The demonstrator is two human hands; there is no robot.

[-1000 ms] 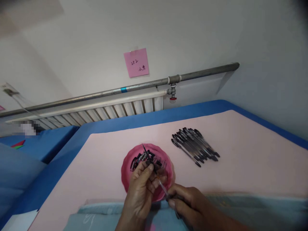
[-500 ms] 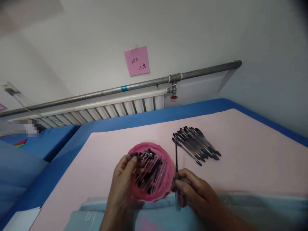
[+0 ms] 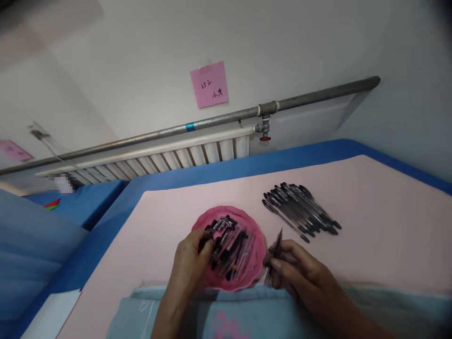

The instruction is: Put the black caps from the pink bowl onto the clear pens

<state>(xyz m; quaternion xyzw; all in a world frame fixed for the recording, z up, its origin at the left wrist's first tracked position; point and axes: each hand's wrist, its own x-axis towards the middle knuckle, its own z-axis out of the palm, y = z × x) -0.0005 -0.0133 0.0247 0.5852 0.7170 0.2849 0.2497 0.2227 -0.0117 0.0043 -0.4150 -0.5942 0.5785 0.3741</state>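
At pink bowl (image 3: 260, 245), L hand (image 3: 190, 256); beside, R hand (image 3: 300, 270) w/ pen pc. (image 3: 278, 243)

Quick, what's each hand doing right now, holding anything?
Left hand: fingers curled at the left side of the pink bowl; can't tell whether it holds anything.
Right hand: closed, holding a dark pen piece.

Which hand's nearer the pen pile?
Right. The right hand is on the near side of the pen pile; the left hand is farther left, at the left rim of the bowl.
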